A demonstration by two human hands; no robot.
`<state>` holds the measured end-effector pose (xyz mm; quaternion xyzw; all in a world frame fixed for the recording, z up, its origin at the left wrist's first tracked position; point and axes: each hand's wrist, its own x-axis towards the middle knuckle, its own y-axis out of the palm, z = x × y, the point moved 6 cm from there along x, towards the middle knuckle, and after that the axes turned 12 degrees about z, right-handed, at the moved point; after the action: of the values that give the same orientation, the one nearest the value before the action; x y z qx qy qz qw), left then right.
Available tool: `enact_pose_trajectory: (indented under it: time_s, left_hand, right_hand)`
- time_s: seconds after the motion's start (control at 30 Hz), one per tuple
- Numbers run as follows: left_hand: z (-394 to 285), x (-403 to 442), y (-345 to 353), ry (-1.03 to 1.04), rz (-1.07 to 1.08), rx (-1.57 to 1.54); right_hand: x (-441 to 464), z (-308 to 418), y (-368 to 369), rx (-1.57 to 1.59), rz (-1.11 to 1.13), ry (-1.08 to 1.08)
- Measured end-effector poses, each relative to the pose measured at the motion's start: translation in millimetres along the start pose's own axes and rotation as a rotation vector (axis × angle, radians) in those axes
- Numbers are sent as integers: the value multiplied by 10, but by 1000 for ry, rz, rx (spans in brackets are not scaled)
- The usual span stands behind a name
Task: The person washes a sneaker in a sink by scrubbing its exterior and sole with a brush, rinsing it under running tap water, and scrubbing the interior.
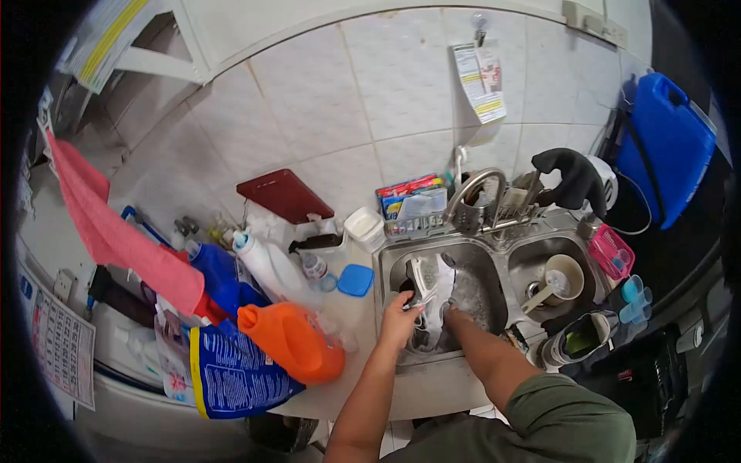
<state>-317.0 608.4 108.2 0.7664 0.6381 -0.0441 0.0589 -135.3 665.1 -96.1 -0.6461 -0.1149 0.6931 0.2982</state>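
Observation:
In the left basin of the steel sink, a wet grey and white shoe stands over sudsy water. My left hand is at its left side, fingers closed on pale shoelaces. My right hand reaches into the shoe's opening; its fingers are hidden. Above the basins curves a metal faucet. A second shoe sits on the counter's right side, its opening facing up.
The right basin holds a beige dipper. Left of the sink are a blue lid, an orange detergent bottle, a white bottle and a blue pouch. A pink basket and blue cups stand at right.

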Motion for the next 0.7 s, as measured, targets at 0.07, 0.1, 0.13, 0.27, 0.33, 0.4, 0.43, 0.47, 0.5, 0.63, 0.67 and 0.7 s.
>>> enact_pose_trajectory:
  time_s: [0.07,0.1,0.13,0.27,0.33,0.4,0.43,0.47,0.5,0.63,0.67,0.7]
  left_hand:
    - [50,-19,4,0,-30,-83]
    - [253,47,-29,69,-8,-298]
    - [167,6,4,144,39,-367]
    - [120,-24,-29,74,270,-606]
    - [-118,-74,86,-138,202,-917]
    - [-310,-24,217,-281,66,-1014]
    - [-324,-16,278,-335,-4,-1008]
    - [-299,22,314,-322,0,-976]
    - [-237,111,324,-306,6,-942]
    - [-274,121,329,-345,-64,-1020]
    - [-328,69,313,-370,-100,-1053]
    - [-378,53,333,-358,-73,-1142]
  right_hand:
    - [143,-19,9,-6,4,-16]
    - [167,-31,13,-5,3,-28]
    - [226,-79,39,-6,1,-45]
    - [431,-378,127,8,-34,-123]
    - [400,-517,86,4,-41,-136]
    - [-337,-408,-173,0,-14,-124]
    - [-649,-388,-328,-1,-8,-112]
    - [-649,-443,-376,41,-17,-106]
    - [-622,-487,-444,85,-30,-102]
    - [-1089,-611,-826,591,-393,-112]
    - [-1226,-611,-890,583,-554,-179]
    - [-1300,-638,-930,727,-624,-323]
